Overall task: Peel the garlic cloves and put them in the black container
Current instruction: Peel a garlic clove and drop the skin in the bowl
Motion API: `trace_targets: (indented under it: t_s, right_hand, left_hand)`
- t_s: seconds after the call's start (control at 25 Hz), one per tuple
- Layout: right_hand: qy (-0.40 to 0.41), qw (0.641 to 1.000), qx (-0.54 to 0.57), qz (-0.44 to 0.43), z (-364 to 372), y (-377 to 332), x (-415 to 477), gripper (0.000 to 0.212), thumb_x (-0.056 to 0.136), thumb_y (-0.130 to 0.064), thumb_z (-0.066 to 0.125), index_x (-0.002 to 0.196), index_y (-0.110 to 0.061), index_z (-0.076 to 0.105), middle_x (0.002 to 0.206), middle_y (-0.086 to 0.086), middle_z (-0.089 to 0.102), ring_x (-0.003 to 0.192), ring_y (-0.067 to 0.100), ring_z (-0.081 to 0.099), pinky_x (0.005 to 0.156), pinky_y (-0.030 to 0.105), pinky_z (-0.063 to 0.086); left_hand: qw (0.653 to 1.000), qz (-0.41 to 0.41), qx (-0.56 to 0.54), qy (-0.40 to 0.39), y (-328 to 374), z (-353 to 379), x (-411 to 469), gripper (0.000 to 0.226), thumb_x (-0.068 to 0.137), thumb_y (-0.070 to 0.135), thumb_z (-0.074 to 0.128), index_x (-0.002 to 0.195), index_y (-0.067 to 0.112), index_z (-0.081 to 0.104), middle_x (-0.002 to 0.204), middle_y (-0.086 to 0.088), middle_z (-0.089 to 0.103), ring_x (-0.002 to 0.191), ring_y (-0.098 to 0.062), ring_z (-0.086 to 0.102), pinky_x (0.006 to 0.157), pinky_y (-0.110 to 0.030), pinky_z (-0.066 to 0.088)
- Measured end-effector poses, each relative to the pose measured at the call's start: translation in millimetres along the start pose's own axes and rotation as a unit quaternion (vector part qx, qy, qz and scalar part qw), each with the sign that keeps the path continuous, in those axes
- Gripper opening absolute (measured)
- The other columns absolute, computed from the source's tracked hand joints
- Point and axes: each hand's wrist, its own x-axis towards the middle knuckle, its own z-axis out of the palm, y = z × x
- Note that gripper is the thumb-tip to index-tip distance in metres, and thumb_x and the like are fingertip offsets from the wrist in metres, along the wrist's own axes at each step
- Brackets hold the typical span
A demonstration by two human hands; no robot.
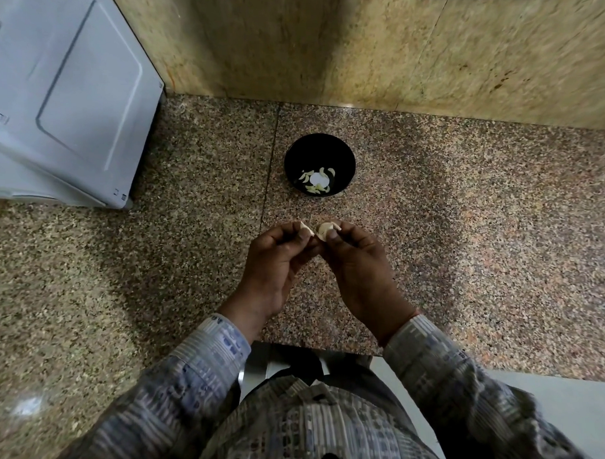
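Above the speckled granite desk (pixel 431 224), the right hand (pixel 355 261) pinches a pale garlic clove (pixel 325 229); the left hand (pixel 278 261) pinches a papery skin flake (pixel 305 226) just beside it. The round black container (pixel 319 165) holding peeled cloves sits beyond both hands.

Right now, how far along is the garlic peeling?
Done: several peeled cloves lie in the black container. In hand: the right hand pinches a garlic clove, the left hand pinches a flake of skin beside it. Left: finish this clove and drop it in; no other garlic shows on the counter.
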Motion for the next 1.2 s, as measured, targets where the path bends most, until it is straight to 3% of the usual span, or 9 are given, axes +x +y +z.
trace_targets:
  t_s: [0.08, 0.2, 0.28, 0.36, 0.52, 0.68, 0.84, 1.04, 1.2]
  right_hand:
    - [0.018, 0.998, 0.024, 0.048, -2, 8, 9, 0.013, 0.102, 0.002, 0.055, 0.105, -0.003, 0.066, 0.106, 0.015, 0.071, 0.101, 0.025, 0.071, 0.095, 0.036, 0.058]
    - [0.064, 0.981, -0.156, 0.093, -2, 31, 31, 0.006, 0.098, -0.001, 0.065, 0.102, -0.003, 0.068, 0.101, 0.017, 0.072, 0.09, 0.027, 0.07, 0.084, 0.04, 0.063]
    - [0.067, 0.922, -0.377, 0.062, -2, 53, 51, 0.003, 0.091, -0.011, 0.076, 0.094, -0.012, 0.074, 0.092, 0.01, 0.077, 0.084, 0.024, 0.072, 0.081, 0.044, 0.063]
    - [0.036, 0.836, -0.548, 0.003, 5, 68, 67, 0.008, 0.086, -0.022, 0.081, 0.088, -0.017, 0.075, 0.084, 0.0, 0.076, 0.08, 0.019, 0.071, 0.074, 0.032, 0.058]
    - [-0.03, 0.77, -0.637, -0.028, 23, 83, 89, 0.007, 0.088, -0.023, 0.077, 0.093, -0.019, 0.078, 0.092, 0.004, 0.077, 0.088, 0.022, 0.071, 0.075, 0.029, 0.053]
    - [0.019, 0.801, -0.596, -0.056, 13, 69, 72, 0.014, 0.095, -0.024, 0.07, 0.094, -0.015, 0.081, 0.08, -0.001, 0.075, 0.068, 0.013, 0.067, 0.069, 0.03, 0.055]
    - [-0.031, 0.911, -0.406, 0.073, -1, 58, 35, 0.012, 0.087, -0.017, 0.082, 0.099, -0.017, 0.08, 0.09, 0.005, 0.08, 0.087, 0.027, 0.077, 0.078, 0.038, 0.064]
    - [0.004, 0.92, -0.386, 0.066, -13, 50, 25, 0.009, 0.083, -0.001, 0.082, 0.089, -0.007, 0.078, 0.078, 0.012, 0.077, 0.068, 0.019, 0.071, 0.069, 0.032, 0.062]
    - [0.034, 0.953, -0.274, 0.125, -11, 44, 27, 0.013, 0.085, 0.008, 0.076, 0.087, -0.005, 0.074, 0.08, 0.016, 0.075, 0.076, 0.031, 0.072, 0.074, 0.039, 0.063]
  left_hand:
    - [0.995, -0.049, -0.082, 0.012, 0, -11, 4, 0.017, 0.085, 0.005, 0.07, 0.101, 0.0, 0.068, 0.096, -0.014, 0.073, 0.088, -0.019, 0.074, 0.08, -0.029, 0.063]
    - [0.989, -0.079, -0.11, 0.056, -3, -32, 7, 0.017, 0.081, 0.007, 0.071, 0.097, 0.005, 0.069, 0.089, -0.01, 0.072, 0.08, -0.016, 0.074, 0.076, -0.027, 0.063]
    - [0.987, -0.09, -0.091, 0.094, -4, -46, 7, 0.011, 0.088, 0.002, 0.068, 0.099, 0.006, 0.07, 0.083, -0.008, 0.073, 0.073, -0.013, 0.073, 0.069, -0.025, 0.063]
    - [0.984, -0.105, -0.078, 0.125, -6, -57, 6, 0.011, 0.095, -0.002, 0.062, 0.096, 0.005, 0.07, 0.08, -0.008, 0.072, 0.068, -0.013, 0.073, 0.063, -0.023, 0.061]
    - [0.974, -0.135, -0.063, 0.169, -8, -80, 5, 0.009, 0.096, -0.001, 0.061, 0.094, 0.002, 0.069, 0.078, -0.01, 0.074, 0.067, -0.015, 0.074, 0.065, -0.027, 0.064]
    - [0.972, -0.134, -0.045, 0.188, -16, -91, 11, 0.009, 0.094, -0.005, 0.063, 0.092, 0.001, 0.069, 0.078, -0.011, 0.075, 0.067, -0.017, 0.074, 0.069, -0.028, 0.063]
    - [0.98, -0.128, -0.021, 0.15, -32, -83, 16, 0.012, 0.093, -0.007, 0.062, 0.095, 0.0, 0.072, 0.085, -0.01, 0.078, 0.078, -0.019, 0.075, 0.072, -0.029, 0.064]
    - [0.986, -0.108, 0.061, 0.108, -48, -69, 19, 0.012, 0.094, -0.004, 0.064, 0.101, -0.001, 0.073, 0.09, -0.014, 0.078, 0.08, -0.021, 0.077, 0.066, -0.027, 0.06]
    - [0.969, -0.018, 0.235, 0.077, -55, -62, 23, 0.012, 0.1, 0.012, 0.064, 0.098, 0.007, 0.076, 0.089, -0.011, 0.078, 0.082, -0.022, 0.076, 0.07, -0.032, 0.062]
